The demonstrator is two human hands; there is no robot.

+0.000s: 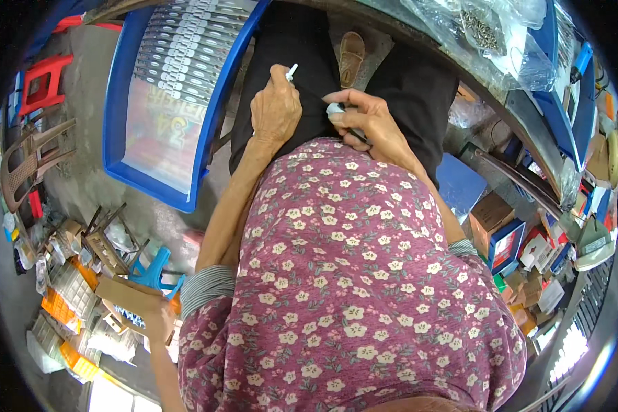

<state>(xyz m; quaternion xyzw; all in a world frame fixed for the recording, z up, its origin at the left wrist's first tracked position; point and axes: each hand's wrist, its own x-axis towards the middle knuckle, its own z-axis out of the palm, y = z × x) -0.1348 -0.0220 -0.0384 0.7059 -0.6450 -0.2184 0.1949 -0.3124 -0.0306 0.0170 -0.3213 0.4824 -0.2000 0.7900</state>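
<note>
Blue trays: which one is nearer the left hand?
The large left tray, holding rows of slim pieces; the other tray is farther, beyond the right hand.

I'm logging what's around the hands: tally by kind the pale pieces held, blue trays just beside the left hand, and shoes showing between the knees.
Pale pieces, one each in left hand and right hand: 2
Blue tray: 1
Shoe: 1
Total: 4

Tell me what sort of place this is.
Probably a small workshop: a blue tray holds rows of matching pieces, many small metal-looking parts sit in clear plastic, and cardboard boxes are stacked at the right.
</note>
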